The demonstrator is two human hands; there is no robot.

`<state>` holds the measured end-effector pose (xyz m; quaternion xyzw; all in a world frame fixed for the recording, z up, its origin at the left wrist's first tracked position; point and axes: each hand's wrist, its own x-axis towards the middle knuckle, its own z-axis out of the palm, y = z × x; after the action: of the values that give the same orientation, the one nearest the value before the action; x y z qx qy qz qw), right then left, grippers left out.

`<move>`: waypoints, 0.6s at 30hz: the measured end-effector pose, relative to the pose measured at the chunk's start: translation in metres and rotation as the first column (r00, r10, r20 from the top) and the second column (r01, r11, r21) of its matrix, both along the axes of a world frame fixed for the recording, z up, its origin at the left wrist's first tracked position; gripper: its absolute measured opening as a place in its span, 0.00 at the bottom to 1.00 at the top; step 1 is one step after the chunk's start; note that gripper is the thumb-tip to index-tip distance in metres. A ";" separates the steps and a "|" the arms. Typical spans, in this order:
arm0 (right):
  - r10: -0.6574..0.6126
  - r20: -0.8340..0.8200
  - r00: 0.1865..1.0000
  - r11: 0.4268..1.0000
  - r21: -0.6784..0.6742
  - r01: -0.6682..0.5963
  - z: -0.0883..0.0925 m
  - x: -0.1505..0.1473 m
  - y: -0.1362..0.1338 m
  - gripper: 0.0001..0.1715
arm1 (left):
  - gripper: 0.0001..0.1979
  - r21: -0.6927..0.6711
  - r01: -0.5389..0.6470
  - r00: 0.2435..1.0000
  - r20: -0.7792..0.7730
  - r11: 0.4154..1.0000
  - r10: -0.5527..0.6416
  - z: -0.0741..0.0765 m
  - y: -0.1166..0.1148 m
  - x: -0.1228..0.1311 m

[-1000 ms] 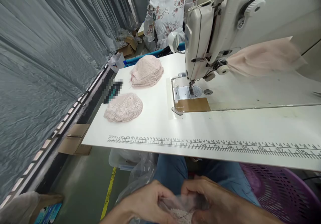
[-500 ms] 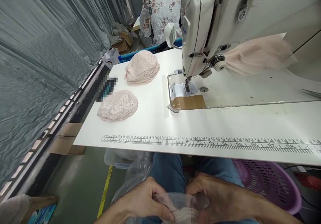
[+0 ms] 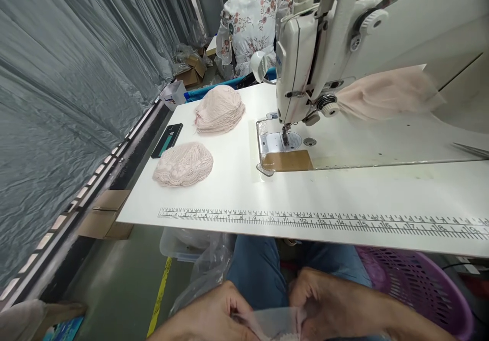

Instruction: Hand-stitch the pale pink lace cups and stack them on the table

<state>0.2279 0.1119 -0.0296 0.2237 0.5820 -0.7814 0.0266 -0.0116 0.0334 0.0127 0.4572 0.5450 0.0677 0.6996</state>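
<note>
Low over my lap, below the table edge, my left hand (image 3: 208,314) and my right hand (image 3: 328,305) both pinch a clear plastic bag (image 3: 273,320) with pale pink lace showing inside at the bottom of the view. Fingers of both hands are curled shut on the bag. Up on the white sewing table (image 3: 344,193) lie two stacks of pink lace pieces, a near one (image 3: 184,164) and a far one (image 3: 220,109). The sewing machine (image 3: 313,61) stands at the right with pink fabric (image 3: 385,96) draped under its arm.
A black phone (image 3: 167,140) lies at the table's left edge. A printed ruler (image 3: 324,222) runs along the front edge. A purple basket (image 3: 416,290) stands by my right knee, clear bags (image 3: 202,270) by my left. Another person in a floral top (image 3: 252,20) works beyond the table.
My hands have sunk a little lower in view, still working at the bag's mouth. The camera has shifted slightly; nothing on the table has moved.
</note>
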 end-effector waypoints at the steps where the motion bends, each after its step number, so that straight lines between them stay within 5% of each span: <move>1: 0.008 -0.012 1.000 1.000 -0.020 -0.008 -0.001 0.001 0.002 0.34 | 0.19 0.011 0.022 1.000 0.004 1.000 -0.022 0.000 0.000 0.000; 18: -0.020 -0.064 0.998 0.992 -0.122 0.012 -0.002 0.001 0.004 0.26 | 0.35 -0.120 -0.095 0.994 0.044 0.988 0.101 0.006 0.003 0.008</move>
<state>0.2292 0.1159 -0.0319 0.2005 0.5320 -0.8225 0.0150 -0.0038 0.0368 0.0189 0.3858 0.5524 0.0810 0.7345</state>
